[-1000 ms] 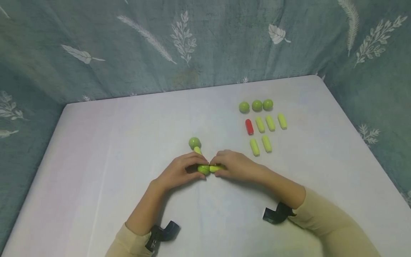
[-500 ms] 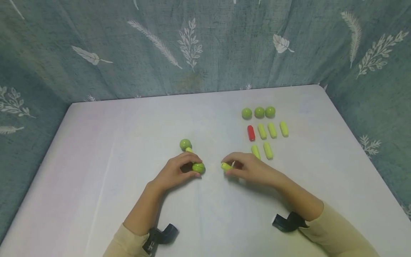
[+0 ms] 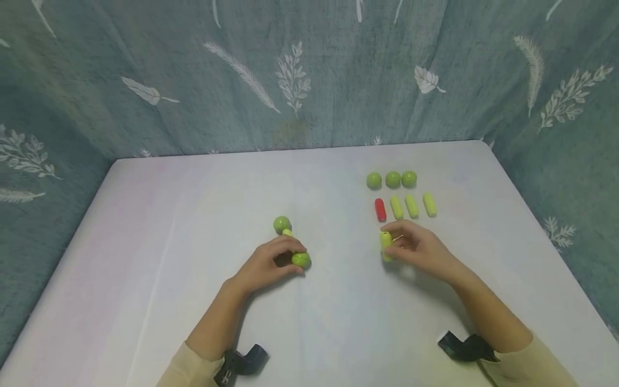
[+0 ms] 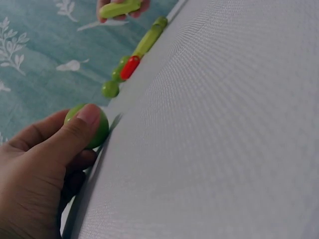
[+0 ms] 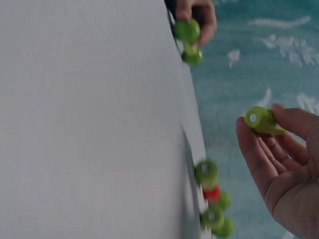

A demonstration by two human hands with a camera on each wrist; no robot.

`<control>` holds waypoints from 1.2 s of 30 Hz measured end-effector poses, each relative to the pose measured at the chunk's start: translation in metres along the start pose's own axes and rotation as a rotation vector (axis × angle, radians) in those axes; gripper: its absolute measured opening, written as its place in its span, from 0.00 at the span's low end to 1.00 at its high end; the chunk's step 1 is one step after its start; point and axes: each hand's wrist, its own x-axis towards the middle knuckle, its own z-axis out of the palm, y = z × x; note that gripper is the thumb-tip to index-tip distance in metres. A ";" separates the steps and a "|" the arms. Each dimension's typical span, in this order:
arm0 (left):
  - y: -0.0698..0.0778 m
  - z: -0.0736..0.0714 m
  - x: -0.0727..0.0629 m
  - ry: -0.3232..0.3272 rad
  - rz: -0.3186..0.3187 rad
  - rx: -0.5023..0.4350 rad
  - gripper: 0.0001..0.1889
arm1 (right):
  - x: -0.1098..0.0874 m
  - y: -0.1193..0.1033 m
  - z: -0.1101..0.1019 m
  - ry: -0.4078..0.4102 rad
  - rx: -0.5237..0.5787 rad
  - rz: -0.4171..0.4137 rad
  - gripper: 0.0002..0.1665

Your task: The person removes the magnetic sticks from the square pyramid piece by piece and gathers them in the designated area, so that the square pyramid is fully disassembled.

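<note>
My left hand (image 3: 268, 263) pinches a green ball (image 3: 302, 260) on the table between thumb and fingers. A yellow-green rod (image 3: 287, 233) runs from behind those fingers to a second green ball (image 3: 282, 224); my fingers hide part of it. To the right, my right hand (image 3: 420, 252) holds another yellow-green rod (image 3: 386, 238) by thumb and fingertips. In the right wrist view this held rod (image 5: 264, 121) shows a round pale spot in its end. The hand partly covers the front row of rods below it.
Behind the right hand lie a red rod (image 3: 380, 209) and three yellow-green rods (image 3: 411, 206) in a row. Three green balls (image 3: 393, 179) sit farther back. A patterned teal cloth (image 3: 232, 107) hangs along the table's (image 3: 193, 199) far edge.
My right hand has drawn its rod away from the left hand's ball and carried it right, over the front rods. The left hand keeps its hold. The head view has tilted up slightly.
</note>
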 end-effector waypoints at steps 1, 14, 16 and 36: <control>0.000 0.000 0.000 -0.003 -0.001 0.000 0.20 | -0.002 0.003 -0.004 0.014 0.004 0.010 0.25; 0.000 0.005 0.000 0.008 0.000 -0.024 0.21 | -0.016 0.035 -0.051 0.159 -0.033 0.224 0.26; 0.001 0.004 0.000 0.008 -0.013 -0.014 0.21 | -0.016 0.040 -0.053 0.159 -0.071 0.242 0.25; 0.004 0.005 0.001 0.005 0.107 -0.034 0.23 | -0.007 0.047 -0.050 0.099 -0.207 0.420 0.32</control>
